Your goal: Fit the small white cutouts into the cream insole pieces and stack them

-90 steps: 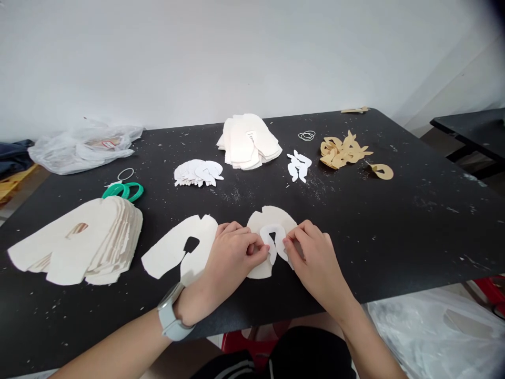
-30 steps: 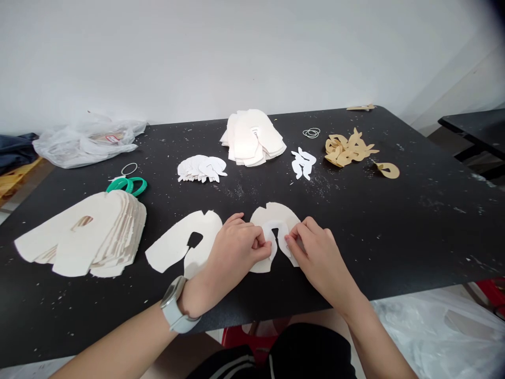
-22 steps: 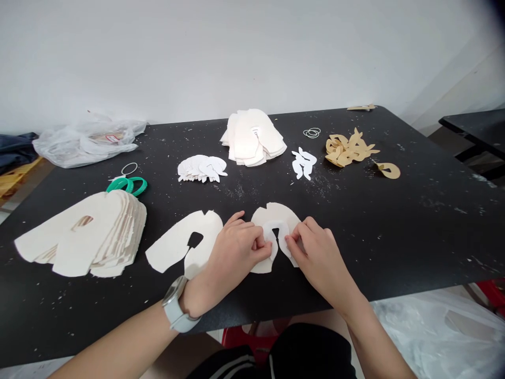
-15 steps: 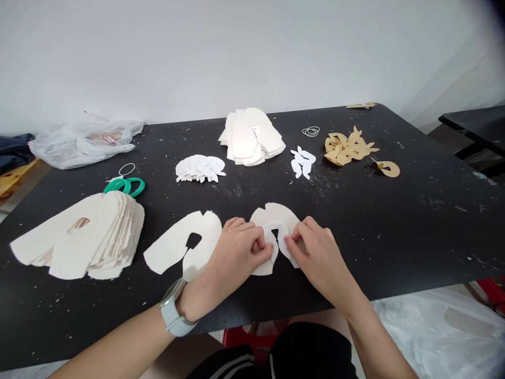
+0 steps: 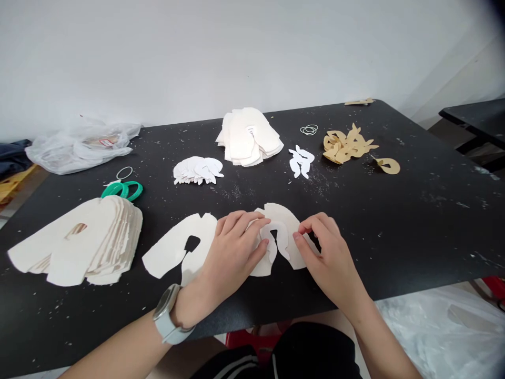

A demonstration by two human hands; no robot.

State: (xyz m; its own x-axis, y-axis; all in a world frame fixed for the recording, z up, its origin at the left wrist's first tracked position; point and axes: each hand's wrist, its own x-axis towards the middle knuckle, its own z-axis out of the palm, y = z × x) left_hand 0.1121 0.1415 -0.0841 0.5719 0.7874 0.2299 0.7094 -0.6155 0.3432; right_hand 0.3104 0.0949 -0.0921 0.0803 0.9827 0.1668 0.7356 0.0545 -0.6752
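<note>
A cream felt-like arched piece lies flat in front of me, with a small white horseshoe-shaped paper piece around its central slot. My left hand is over its left side, fingers spread and thumb near the white piece. At the right side is my right hand, fingers curved, with thumb and index fingertips close together but a small gap between them. Nothing shows in either hand. A second cream arched piece lies to the left, partly under my left hand and wrist.
Left stands a stack of cream pieces, with green tape rolls behind. Further back are white cutouts, another cream stack, more white cutouts, elastic bands and tan cutouts. A plastic bag lies back left.
My left fingers have lifted off the small white piece and spread out. My right hand has let go of that piece and shifted slightly right. The white piece stays on the cream one.
</note>
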